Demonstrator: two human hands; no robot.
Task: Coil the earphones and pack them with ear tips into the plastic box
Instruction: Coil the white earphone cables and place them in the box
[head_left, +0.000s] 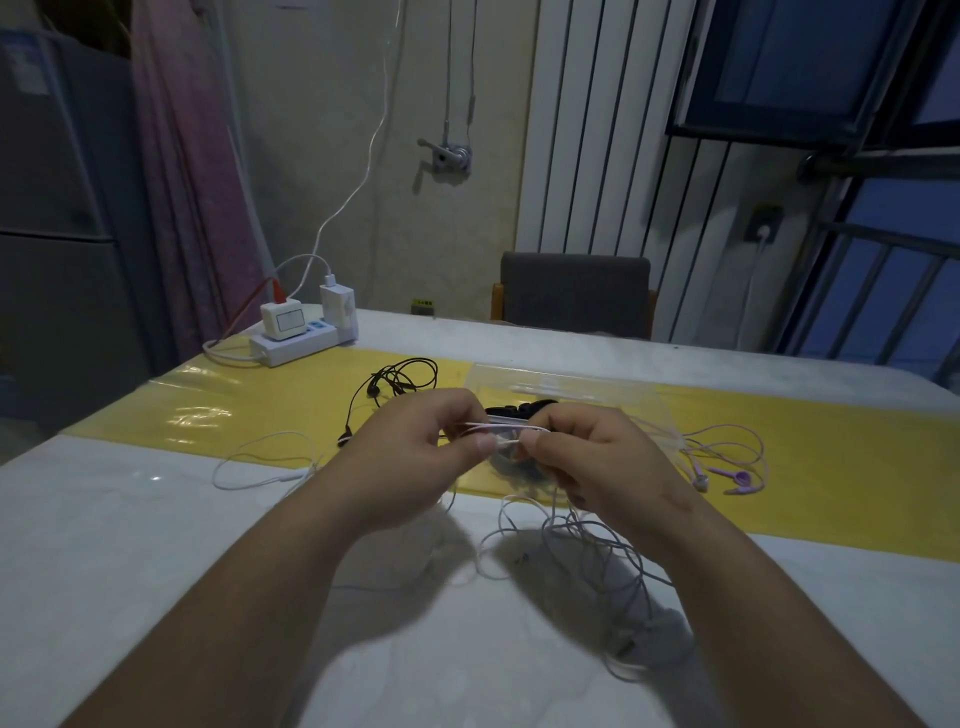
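My left hand (421, 447) and my right hand (592, 457) meet above the table, both pinching a short stretch of white earphone cable (501, 434) pulled taut between them. The rest of that cable (587, 540) hangs from my right hand in loose tangled loops onto the table. Behind my hands lies a clear plastic box (571, 389) with dark items inside, partly hidden by my fingers. Black earphones (395, 384) lie on the yellow strip beyond my left hand. Purple earphones (727, 467) lie to the right. Another white earphone cable (265, 467) lies at the left.
A yellow strip (234, 405) crosses the white table (130, 545). A white power strip (298, 340) with chargers stands at the far left corner. A grey chair (574, 293) stands behind the table's far edge.
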